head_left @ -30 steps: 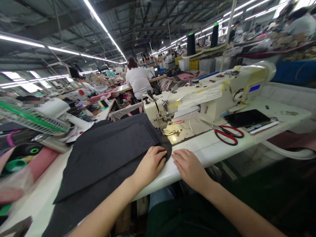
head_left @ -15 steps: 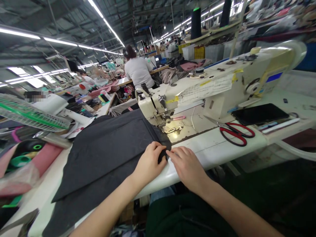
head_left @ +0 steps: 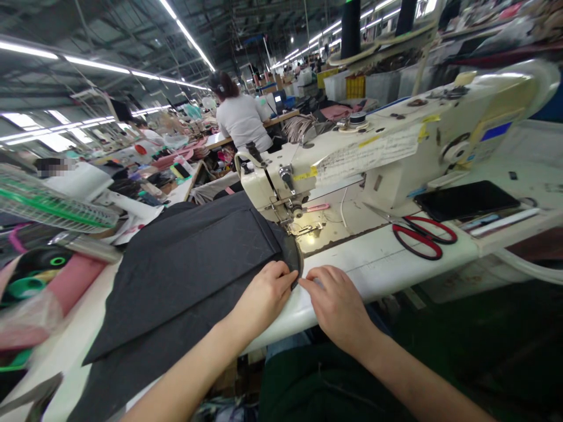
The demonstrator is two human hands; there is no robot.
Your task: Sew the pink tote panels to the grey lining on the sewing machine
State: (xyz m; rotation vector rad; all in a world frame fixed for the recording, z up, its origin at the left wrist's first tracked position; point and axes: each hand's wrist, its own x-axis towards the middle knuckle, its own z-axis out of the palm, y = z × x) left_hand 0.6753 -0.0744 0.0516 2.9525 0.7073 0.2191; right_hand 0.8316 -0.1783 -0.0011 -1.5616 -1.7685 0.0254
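Observation:
A large piece of dark fabric [head_left: 189,264] lies in layers on the sewing table, its curved right edge beside the presser foot of a sewing machine [head_left: 294,220]. At that edge, near the table's front, my left hand [head_left: 266,296] is closed in a pinch on the fabric. My right hand [head_left: 336,305] meets it from the other side, thumb and fingers drawn together at the same edge. The fingertips almost touch, and the bit of fabric between them is mostly hidden.
Red-handled scissors [head_left: 422,236] and a black phone [head_left: 468,202] lie right of the needle area. A fan [head_left: 57,199] with a green ring stands at the left, above a pink roll [head_left: 79,284]. A co-worker [head_left: 244,117] sits ahead, back turned.
Both hands have come slightly down along the fabric edge. More of the curved edge near the presser foot now shows, and my left fingers are closer together. The view has shifted a little.

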